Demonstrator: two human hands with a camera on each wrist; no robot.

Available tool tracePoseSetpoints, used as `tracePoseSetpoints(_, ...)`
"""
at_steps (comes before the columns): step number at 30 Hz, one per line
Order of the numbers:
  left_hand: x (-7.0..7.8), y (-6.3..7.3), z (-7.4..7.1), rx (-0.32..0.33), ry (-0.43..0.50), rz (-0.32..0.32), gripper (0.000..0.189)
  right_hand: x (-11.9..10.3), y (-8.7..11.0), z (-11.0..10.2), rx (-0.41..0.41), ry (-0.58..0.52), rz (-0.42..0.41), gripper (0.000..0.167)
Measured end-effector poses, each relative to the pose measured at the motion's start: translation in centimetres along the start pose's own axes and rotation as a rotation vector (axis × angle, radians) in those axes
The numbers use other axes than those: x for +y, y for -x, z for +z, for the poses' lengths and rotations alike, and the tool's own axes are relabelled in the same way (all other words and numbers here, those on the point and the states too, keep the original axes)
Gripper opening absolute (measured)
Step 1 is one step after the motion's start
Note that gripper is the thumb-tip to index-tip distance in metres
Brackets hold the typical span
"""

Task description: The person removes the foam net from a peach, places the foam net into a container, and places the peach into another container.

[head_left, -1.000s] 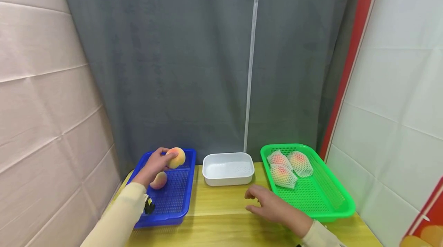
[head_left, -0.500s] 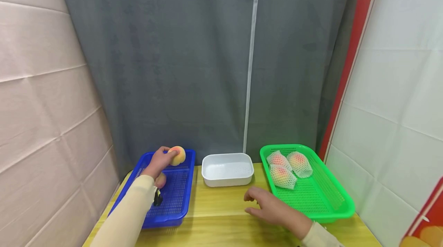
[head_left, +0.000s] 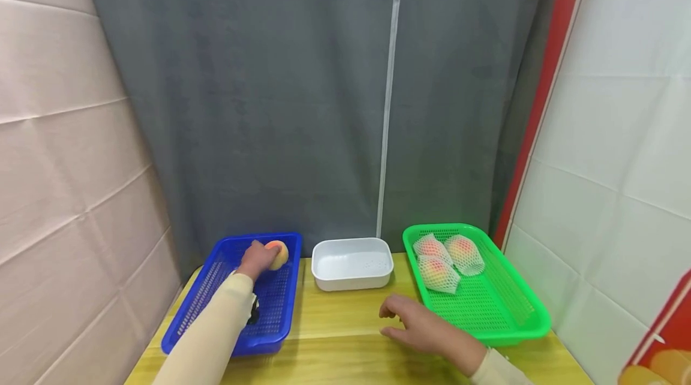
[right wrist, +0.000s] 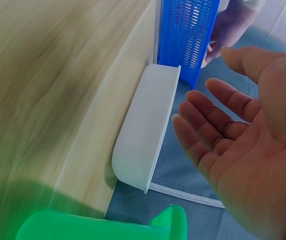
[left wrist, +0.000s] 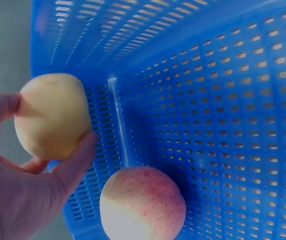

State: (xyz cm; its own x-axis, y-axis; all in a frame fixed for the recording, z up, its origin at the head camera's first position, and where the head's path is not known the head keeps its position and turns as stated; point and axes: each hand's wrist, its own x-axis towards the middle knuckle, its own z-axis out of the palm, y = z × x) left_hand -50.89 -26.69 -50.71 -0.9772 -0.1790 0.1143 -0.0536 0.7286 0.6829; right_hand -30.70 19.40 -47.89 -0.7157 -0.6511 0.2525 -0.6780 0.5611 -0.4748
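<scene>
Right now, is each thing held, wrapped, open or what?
Held peach: unwrapped
Left hand: gripping that peach
Other peach: unwrapped, unheld
Netted peaches: wrapped, unheld
Blue basket: open-topped, a peach inside
Green basket: open-topped, peaches inside
White tub: upright, open-topped
Right hand: relaxed, holding nothing

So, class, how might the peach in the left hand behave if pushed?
The peach would probably roll, being nearly round. Its matte-looking skin suggests it isn't very slippery. With that skin bare, it may bruise if knocked.
</scene>
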Motion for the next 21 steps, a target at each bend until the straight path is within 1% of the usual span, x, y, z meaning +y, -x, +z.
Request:
tracePoseSetpoints(2, -1.9, -2.0, 1.6, 0.017, -0.097, 0.011, 0.090, 0.0, 0.0, 0.0, 0.000, 0.004, -0.002, 0.019)
tracePoseSetpoints(3, -2.9, -3.0, 2.4, 0.019, -0.127, 0.016, 0.090, 0.1, 0.1, 0.1, -0.001, 0.005, -0.002, 0.019)
tracePoseSetpoints(4, -3.6, -3.8, 3.1, 0.012, -0.158, 0.026, 0.087, 0.1, 0.1, 0.1, -0.004, 0.003, 0.003, 0.019)
tracePoseSetpoints(6, -4.6, -4.8, 4.1, 0.016, -0.200, 0.051, 0.078, 0.1, 0.1, 0.1, -0.012, -0.002, 0.015, 0.019)
tracePoseSetpoints(8, -5.4, -5.5, 4.8, 0.023, -0.221, 0.072, 0.073, 0.0, 0.2, 0.0, -0.020, -0.010, 0.029, 0.019)
tracePoseSetpoints(10, -5.5, -5.6, 5.2, 0.019, -0.228, 0.071, 0.072, 0.0, 0.3, 0.0, -0.029, -0.015, 0.043, 0.019)
tracePoseSetpoints(13, -5.4, -5.5, 5.4, -0.009, -0.229, 0.046, 0.079, 0.0, 0.3, -0.1, -0.028, -0.009, 0.043, 0.019)
tracePoseSetpoints(16, -4.8, -5.0, 5.5, -0.034, -0.255, 0.026, 0.082, 0.1, 0.4, -0.1, -0.025, -0.003, 0.039, 0.019)
tracePoseSetpoints(21, -3.4, -3.9, 5.6, -0.043, -0.293, 0.003, 0.077, 0.1, 0.6, -0.1, -0.029, -0.008, 0.053, 0.018)
